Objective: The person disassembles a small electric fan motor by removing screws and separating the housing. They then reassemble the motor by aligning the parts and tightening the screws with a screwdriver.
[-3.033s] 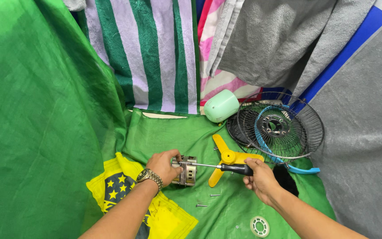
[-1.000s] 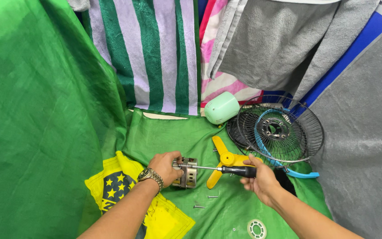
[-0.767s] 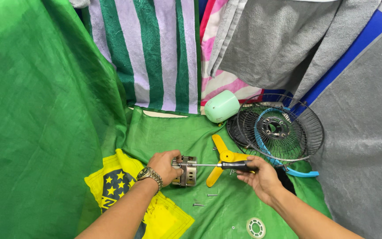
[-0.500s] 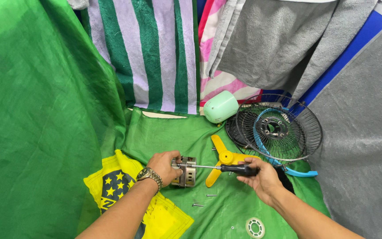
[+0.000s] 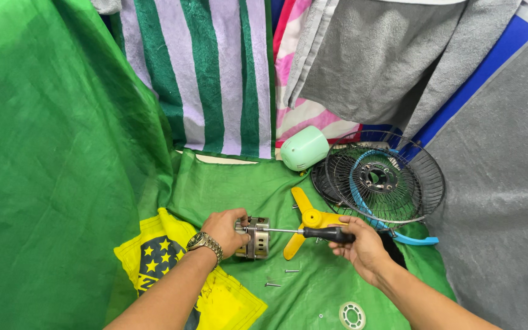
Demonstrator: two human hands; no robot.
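Hardly shifted, screwdriver (image 5: 313,231) on motor (image 5: 255,237) (both gripped); loose screws (image 5: 272,284) below

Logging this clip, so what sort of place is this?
Probably a makeshift home repair spot: a bare fan motor, wire fan grilles and loose screws lie on green cloth, with towels hung behind.

The left hand (image 5: 224,229) hides part of the motor (image 5: 255,237); both forearms leave the bottom edge.
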